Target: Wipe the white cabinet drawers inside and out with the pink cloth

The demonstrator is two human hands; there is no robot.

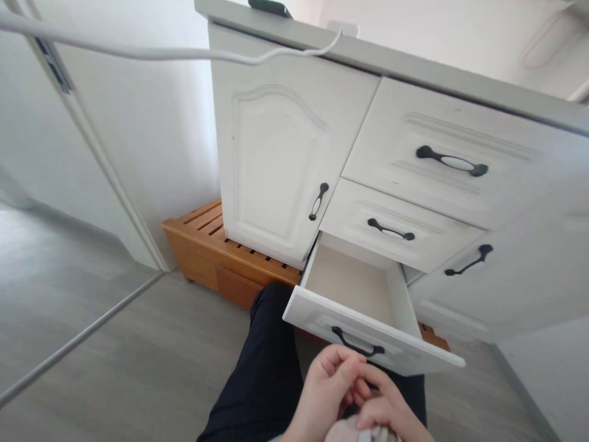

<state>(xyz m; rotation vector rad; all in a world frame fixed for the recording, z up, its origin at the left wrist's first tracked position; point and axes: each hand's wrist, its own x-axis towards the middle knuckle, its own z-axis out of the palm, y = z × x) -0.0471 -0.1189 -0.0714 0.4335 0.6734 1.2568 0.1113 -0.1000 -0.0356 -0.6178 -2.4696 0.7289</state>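
Note:
My left hand point(326, 383) and my right hand point(389, 396) meet just in front of a pulled-out white drawer point(368, 351). Both are closed, their fingertips pressed together; whatever sits between them is mostly hidden. Under the right hand's fingers is a pale pink, soft-looking bundle point(343, 431), cut off by the bottom edge of the view, with a small whitish piece on it. A dark handle point(356, 342) on the drawer front lies right above my fingers. The drawer's beige bottom point(347, 276) shows.
Behind stands a white cabinet point(276, 153) with more drawers and dark handles, on a slatted wooden bench point(197, 239). My dark-trousered leg point(262, 362) is beside the drawer. A white cable point(184, 54) crosses the top left.

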